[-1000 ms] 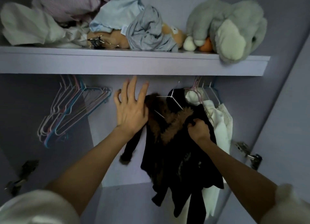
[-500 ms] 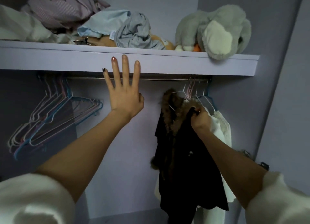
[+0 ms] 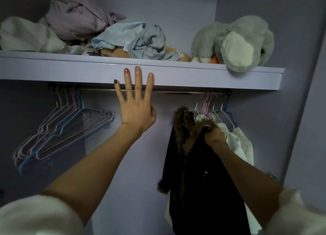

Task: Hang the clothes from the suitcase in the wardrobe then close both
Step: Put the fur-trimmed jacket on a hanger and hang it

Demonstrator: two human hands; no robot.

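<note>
Black fur-trimmed coat [image 3: 197,173] hangs at the 4 o'clock end of the wardrobe rail [image 3: 176,92], collar gripped by the right hand [image 3: 214,135]. Left hand [image 3: 136,108], fingers spread, holds nothing. Hanging step appears nearly complete; next, release the collar.

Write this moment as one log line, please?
step: hanging coat | left hand: open, raised before shelf | right hand: grips black coat at fur collar | coat hanger on rail: cannot tell

On the shelf [image 3: 176,76] above me sat a grey plush toy [image 3: 234,42] and crumpled clothes [image 3: 109,32]. Empty wire hangers [image 3: 61,129] hung bunched at the rail's left end.
</note>
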